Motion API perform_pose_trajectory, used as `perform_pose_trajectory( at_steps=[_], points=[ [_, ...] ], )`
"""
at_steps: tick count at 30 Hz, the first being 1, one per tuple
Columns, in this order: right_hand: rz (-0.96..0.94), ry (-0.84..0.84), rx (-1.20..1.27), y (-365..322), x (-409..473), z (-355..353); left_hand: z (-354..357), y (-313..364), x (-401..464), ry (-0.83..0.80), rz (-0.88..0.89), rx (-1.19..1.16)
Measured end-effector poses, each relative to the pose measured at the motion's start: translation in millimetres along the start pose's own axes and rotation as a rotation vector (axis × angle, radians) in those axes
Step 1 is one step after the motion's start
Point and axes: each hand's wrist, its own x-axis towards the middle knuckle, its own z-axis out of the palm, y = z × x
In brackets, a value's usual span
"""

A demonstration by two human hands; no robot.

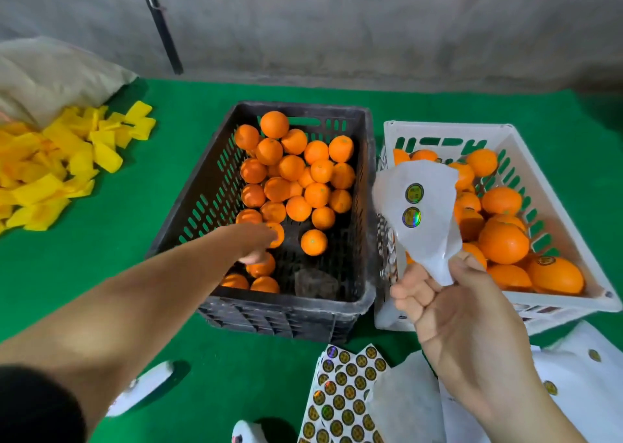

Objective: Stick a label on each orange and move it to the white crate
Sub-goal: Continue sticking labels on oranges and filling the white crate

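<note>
- A black crate [215,186] stands on the green worktop [101,274], about half full of unlabelled oranges [296,169] heaped toward its far and left side; the near right part of its floor is bare, with one orange [314,242] lying apart there.
- The left hand [258,240] reaches down into the black crate at its near left, fingers curled over an orange [275,234]; motion blur makes it hard to say whether the grip has closed, so it looks like a loose grasp at most.
- A white crate [559,213] sits just beside the black one on the right, holding a smaller pile of oranges; the nearest of them [556,274] shows a round label [545,260] on top.
- The right hand [448,301] is raised in front of the white crate, fingers pinched on the lower end of a curled white backing sheet [424,227] that carries two round stickers [414,193].
- On the near worktop lie full sticker sheets [347,395] and used white backing papers [580,375].
- Far left is a heap of yellow pieces [60,163] beside a pale sack [50,75].
</note>
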Motion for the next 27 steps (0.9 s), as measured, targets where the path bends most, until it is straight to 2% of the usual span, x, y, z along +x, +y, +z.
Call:
perform_pose_trajectory(
  at_steps=[1,3,6,9,11,13,14,16,18,19,22,23,27],
  points=[
    [0.009,-0.007,0.023,-1.5,-1.8,1.0,9.3,-8.2,6.9,-0.133,-0.026,0.092],
    [0.023,-0.002,0.058,-4.4,-4.4,2.0,18.6,-11.7,12.9,-0.217,-0.068,0.099],
    [0.043,-0.007,0.074,-6.8,-9.0,0.4,16.5,-1.6,17.1,-0.109,-0.057,0.158],
    [0.064,-0.011,0.097,-6.0,-13.3,-2.0,11.2,8.7,16.1,-0.055,-0.007,0.359],
    [0.092,0.0,0.116,-5.7,-16.3,-4.6,4.5,16.0,11.2,-0.191,-0.049,0.261],
    [0.111,0.015,0.129,-6.1,-19.4,-6.5,1.6,25.9,2.4,-0.334,-0.051,0.055],
    [0.116,0.022,0.134,-6.6,-20.9,-6.7,0.0,27.1,4.1,-0.344,-0.055,0.009],
    [0.125,0.044,0.137,-7.4,-23.0,-5.3,12.1,26.9,8.5,-0.196,-0.158,0.018],
    [0.126,0.058,0.148,-7.2,-25.0,-4.5,16.5,20.2,11.9,-0.112,-0.116,0.13],
    [0.122,0.054,0.153,-7.2,-26.3,-4.6,19.7,15.4,15.3,-0.103,-0.129,0.093],
    [0.123,0.05,0.13,-5.7,-32.0,-6.8,19.2,15.4,17.8,-0.24,-0.205,-0.25],
    [0.127,0.054,0.126,-5.4,-33.6,-7.7,18.1,15.8,18.0,-0.244,-0.187,-0.274],
    [0.134,0.072,0.15,-7.2,-35.0,-10.6,11.8,15.7,21.9,-0.08,-0.057,0.064]
  ],
)
